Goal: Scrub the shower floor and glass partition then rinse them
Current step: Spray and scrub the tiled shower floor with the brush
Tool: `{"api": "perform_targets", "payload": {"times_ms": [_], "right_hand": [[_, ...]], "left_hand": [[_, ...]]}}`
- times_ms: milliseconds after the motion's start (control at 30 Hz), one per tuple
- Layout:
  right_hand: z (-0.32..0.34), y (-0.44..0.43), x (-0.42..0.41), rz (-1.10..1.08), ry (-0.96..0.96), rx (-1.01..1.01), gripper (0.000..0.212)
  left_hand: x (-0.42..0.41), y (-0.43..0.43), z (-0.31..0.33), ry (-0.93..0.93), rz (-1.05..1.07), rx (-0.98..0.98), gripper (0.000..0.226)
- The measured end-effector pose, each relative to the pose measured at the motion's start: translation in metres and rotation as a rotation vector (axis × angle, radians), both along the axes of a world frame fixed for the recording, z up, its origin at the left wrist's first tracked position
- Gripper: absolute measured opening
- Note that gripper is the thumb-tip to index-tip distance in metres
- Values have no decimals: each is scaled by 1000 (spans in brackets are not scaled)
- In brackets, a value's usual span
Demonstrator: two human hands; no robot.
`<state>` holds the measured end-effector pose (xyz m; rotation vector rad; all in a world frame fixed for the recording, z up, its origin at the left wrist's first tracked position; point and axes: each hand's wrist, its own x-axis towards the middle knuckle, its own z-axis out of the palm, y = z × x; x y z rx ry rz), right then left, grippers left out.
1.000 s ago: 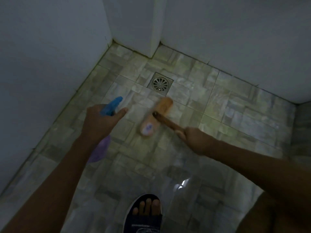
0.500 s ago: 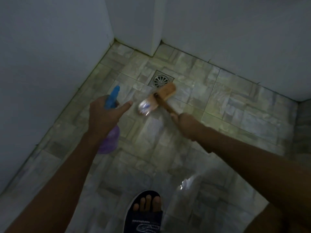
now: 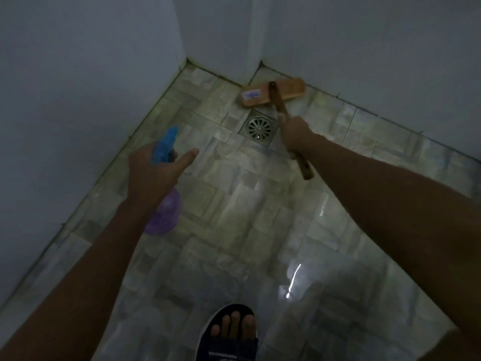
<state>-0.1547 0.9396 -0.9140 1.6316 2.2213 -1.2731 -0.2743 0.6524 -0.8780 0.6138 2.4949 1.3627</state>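
Head: right grip clasps wooden brush; left grip clasps translucent purple bottle.

Beyond the drain the brush meets the wall; the spray bottle sits left of the drain, the sandal nearer.

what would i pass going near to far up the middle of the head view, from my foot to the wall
slippered foot → floor drain → scrub brush head → wall
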Motion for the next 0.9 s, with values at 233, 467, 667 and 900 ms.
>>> {"api": "perform_targets", "payload": {"times_ms": [233, 467, 667, 900], "right_hand": [[-7, -81, 7, 498, -87, 3, 54], [2, -62, -64, 343, -31, 0, 58], [-7, -119, -105, 549, -44, -19, 55], [9, -76, -49, 580, -157, -13, 67]], "left_hand": [[-17, -23, 0, -6, 110, -46, 49], [-31, -77, 1, 27, 181, -78, 58], [-33, -101, 3, 64, 213, -128, 47], [-36, -115, 13, -7, 243, -73, 33]]}}
